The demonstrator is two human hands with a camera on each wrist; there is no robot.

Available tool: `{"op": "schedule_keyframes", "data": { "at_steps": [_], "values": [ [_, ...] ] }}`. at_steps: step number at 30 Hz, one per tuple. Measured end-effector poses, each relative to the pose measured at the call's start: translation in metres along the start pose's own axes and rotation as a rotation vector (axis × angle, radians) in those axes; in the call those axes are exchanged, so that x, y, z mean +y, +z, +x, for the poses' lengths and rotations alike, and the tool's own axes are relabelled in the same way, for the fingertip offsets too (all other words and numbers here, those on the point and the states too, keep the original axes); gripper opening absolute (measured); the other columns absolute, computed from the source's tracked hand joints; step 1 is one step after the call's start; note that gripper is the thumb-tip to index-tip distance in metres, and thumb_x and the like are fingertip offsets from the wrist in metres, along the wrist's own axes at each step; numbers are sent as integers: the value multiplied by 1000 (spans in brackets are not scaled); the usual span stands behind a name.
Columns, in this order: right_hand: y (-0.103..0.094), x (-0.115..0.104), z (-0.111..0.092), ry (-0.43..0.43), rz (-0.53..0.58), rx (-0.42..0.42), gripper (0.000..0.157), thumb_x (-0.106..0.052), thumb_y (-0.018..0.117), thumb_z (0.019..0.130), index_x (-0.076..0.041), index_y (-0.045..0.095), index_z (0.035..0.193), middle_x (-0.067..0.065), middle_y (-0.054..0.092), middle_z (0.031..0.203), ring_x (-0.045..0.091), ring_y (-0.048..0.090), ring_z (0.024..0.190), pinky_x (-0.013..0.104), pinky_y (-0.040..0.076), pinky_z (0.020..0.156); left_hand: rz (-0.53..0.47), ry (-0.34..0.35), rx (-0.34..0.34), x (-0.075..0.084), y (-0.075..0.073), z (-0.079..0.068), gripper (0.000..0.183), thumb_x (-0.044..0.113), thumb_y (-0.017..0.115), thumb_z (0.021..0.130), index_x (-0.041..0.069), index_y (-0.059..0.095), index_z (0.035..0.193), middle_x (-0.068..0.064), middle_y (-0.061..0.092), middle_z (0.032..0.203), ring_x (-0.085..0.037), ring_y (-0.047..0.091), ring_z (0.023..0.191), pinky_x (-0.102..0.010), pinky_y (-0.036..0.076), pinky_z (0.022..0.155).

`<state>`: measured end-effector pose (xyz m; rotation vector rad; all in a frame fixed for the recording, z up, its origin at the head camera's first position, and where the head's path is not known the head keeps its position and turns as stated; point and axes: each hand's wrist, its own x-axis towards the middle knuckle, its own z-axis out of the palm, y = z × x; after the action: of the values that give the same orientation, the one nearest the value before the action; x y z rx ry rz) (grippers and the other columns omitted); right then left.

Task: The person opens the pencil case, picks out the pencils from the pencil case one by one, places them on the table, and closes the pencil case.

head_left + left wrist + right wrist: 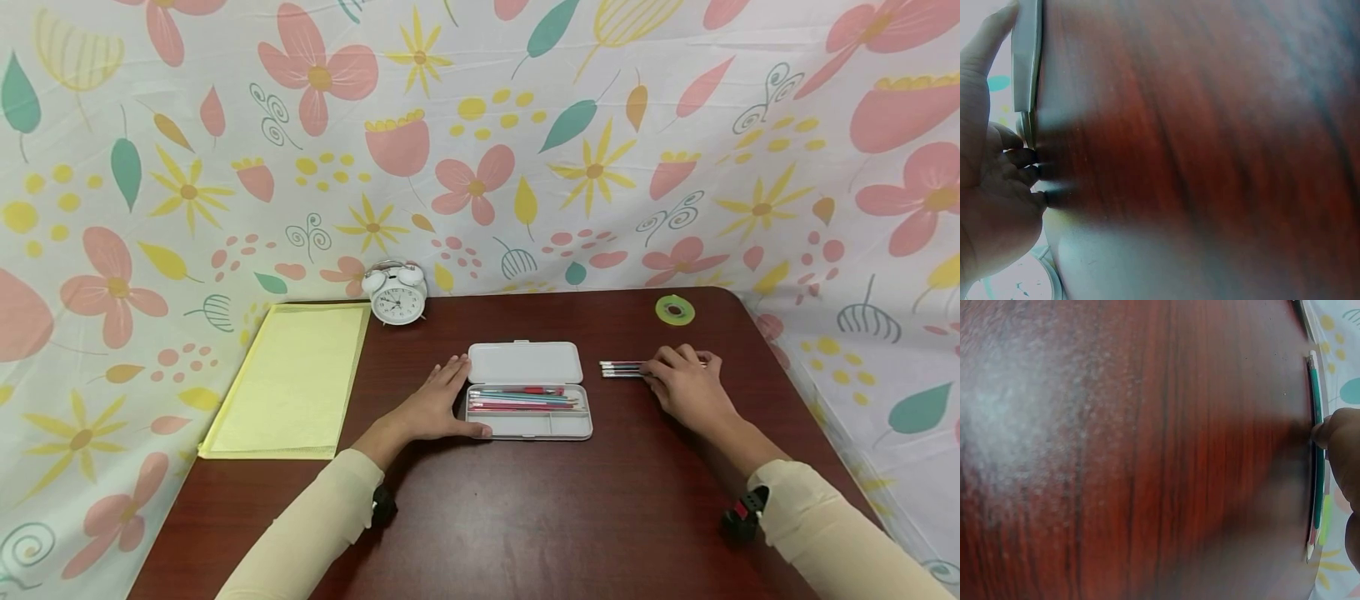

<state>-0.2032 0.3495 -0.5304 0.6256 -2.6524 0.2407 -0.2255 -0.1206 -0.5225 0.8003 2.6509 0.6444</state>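
Note:
A white pencil case (pixel 510 427) lies with its lid (pixel 525 364) folded back. Coloured pencils (pixel 521 400) fill its rear compartment, while two smaller front compartments show bare floors. My left hand (pixel 431 410) rests at the case's left side, fingers extended and thumb along the front corner; the left wrist view shows the thumb against the case wall (pixel 1027 62). To the right of the case, my right hand (pixel 686 385) grips a small row of pencils (pixel 618 369) from above at the table. In the right wrist view the thumb presses a green pencil (pixel 1319 469).
A white alarm clock (pixel 397 300) stands at the back edge. Left of it lies a yellow zip pouch (pixel 288 383). A green roll of tape (pixel 675 310) sits behind my right hand. Flower-patterned cloth (pixel 480 167) hangs behind the brown table (pixel 525 517).

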Motion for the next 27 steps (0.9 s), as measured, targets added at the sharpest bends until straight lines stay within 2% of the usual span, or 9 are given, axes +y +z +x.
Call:
{"op": "schedule_keyframes", "data": {
  "at_steps": [27],
  "values": [
    [1, 1, 0, 11, 7, -3, 21, -5, 87, 92, -12, 81, 111, 8, 68, 108, 37, 59, 102, 82, 43, 90, -9, 3, 8, 0, 1, 0, 133, 70, 84, 87, 0, 14, 176, -17, 13, 187, -35, 9, 175, -55, 10, 143]
  ]
}}
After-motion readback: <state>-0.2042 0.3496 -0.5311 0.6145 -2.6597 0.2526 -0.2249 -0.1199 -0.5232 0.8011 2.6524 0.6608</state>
